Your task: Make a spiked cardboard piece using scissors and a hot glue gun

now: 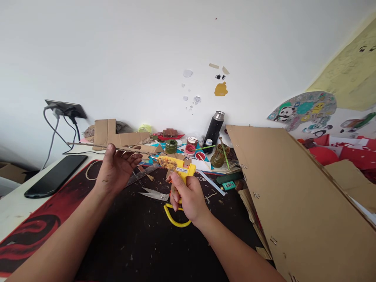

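My right hand (188,197) grips a yellow glue gun (178,166) by its handle, nozzle pointing left, its yellow cord (176,219) looping on the mat below. My left hand (116,168) holds a long thin cardboard strip (96,145) that runs from the left towards the gun's nozzle. The nozzle tip sits close to the strip's right end. Small scissors (154,193) lie on the dark mat between my hands, next to a metal ruler (141,176).
A big cardboard sheet (293,196) leans at the right. A black phone (55,175) lies at the left on the red-black mat (29,231). Jars, a black flask (214,131), cardboard pieces (117,137) and a clear glue stick (211,182) crowd the back.
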Available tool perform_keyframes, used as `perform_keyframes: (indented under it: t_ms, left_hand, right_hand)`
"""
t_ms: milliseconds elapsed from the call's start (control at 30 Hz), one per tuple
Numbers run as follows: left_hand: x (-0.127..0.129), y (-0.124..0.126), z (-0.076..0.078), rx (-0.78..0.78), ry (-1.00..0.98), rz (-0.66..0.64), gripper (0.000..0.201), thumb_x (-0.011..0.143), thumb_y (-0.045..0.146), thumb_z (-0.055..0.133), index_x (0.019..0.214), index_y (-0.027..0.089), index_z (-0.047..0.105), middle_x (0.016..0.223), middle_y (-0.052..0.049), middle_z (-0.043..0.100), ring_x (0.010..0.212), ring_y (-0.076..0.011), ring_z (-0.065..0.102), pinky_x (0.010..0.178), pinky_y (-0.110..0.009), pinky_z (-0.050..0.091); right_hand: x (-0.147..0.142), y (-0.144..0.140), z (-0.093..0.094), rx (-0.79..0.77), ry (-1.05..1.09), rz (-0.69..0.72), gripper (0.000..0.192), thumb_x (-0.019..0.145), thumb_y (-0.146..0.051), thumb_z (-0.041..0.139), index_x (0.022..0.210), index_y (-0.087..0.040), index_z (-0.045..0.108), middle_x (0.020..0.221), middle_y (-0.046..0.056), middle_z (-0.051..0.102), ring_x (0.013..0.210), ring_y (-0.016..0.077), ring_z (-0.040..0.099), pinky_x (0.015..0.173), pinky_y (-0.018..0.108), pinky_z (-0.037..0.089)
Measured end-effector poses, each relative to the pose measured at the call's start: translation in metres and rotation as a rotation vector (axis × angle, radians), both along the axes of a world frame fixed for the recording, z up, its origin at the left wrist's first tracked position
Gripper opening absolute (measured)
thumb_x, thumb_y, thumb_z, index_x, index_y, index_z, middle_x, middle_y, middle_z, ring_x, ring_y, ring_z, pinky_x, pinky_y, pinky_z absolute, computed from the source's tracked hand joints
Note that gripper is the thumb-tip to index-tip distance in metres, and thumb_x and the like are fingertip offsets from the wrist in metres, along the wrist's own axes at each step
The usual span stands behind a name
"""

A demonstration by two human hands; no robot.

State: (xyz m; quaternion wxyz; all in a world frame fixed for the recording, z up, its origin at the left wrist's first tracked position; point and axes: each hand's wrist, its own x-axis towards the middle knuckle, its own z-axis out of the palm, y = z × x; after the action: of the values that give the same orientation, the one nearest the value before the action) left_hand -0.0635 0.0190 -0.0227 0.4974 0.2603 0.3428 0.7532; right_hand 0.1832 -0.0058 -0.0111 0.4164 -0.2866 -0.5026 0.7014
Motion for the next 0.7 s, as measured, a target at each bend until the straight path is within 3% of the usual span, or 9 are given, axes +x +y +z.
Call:
perform_keyframes:
  t_ms: [133, 200, 333, 433, 700]
  left_hand:
    - [-0.003, 0.002, 0.001, 0.010, 0.010, 0.049, 0.062, 0.066, 0.067, 0.096, 0.100, 0.020, 0.076, 0.101, -0.010, 0.085, 0.081, -0.0242, 0.079, 0.073, -0.034, 0.065]
    - [-0.009, 0.002, 0.005, 0.026, 0.011, 0.103, 0.062, 0.068, 0.066, 0.095, 0.103, 0.019, 0.076, 0.100, -0.010, 0.085, 0.080, -0.0241, 0.078, 0.071, -0.033, 0.064]
    - [-0.026, 0.002, 0.014, 0.058, -0.016, 0.232, 0.061, 0.073, 0.071, 0.087, 0.100, 0.018, 0.074, 0.094, -0.008, 0.084, 0.082, -0.0227, 0.078, 0.072, -0.031, 0.064]
    - [-0.031, 0.001, 0.018, 0.061, -0.028, 0.263, 0.061, 0.075, 0.072, 0.085, 0.100, 0.018, 0.074, 0.093, -0.008, 0.083, 0.079, -0.0223, 0.077, 0.070, -0.032, 0.065]
    - [-0.014, -0.001, 0.014, 0.066, -0.019, 0.176, 0.064, 0.073, 0.071, 0.089, 0.103, 0.016, 0.076, 0.099, -0.012, 0.084, 0.081, -0.0248, 0.078, 0.069, -0.033, 0.064]
  right_hand:
    - [0.002, 0.000, -0.002, 0.055, -0.074, 0.029, 0.061, 0.091, -0.082, 0.066, 0.092, -0.021, 0.061, 0.048, -0.010, 0.044, 0.036, 0.0111, 0.044, 0.043, 0.025, 0.036]
    - [0.004, -0.002, -0.004, 0.165, -0.219, 0.041, 0.057, 0.098, -0.078, 0.059, 0.092, -0.021, 0.062, 0.050, -0.007, 0.048, 0.040, 0.0129, 0.047, 0.045, 0.026, 0.037]
    - [0.004, -0.009, -0.010, 0.683, -0.647, 0.036, 0.036, 0.103, -0.057, 0.062, 0.100, -0.022, 0.070, 0.080, 0.005, 0.075, 0.068, 0.0207, 0.069, 0.061, 0.029, 0.043]
    - [-0.001, -0.012, -0.016, 0.975, -0.886, 0.180, 0.030, 0.096, -0.045, 0.070, 0.113, -0.020, 0.073, 0.101, 0.011, 0.083, 0.081, 0.0271, 0.075, 0.066, 0.032, 0.045]
    - [-0.006, -0.014, -0.022, 1.068, -1.001, 0.273, 0.041, 0.101, -0.050, 0.069, 0.127, -0.019, 0.073, 0.111, 0.010, 0.083, 0.096, 0.0312, 0.079, 0.075, 0.038, 0.052]
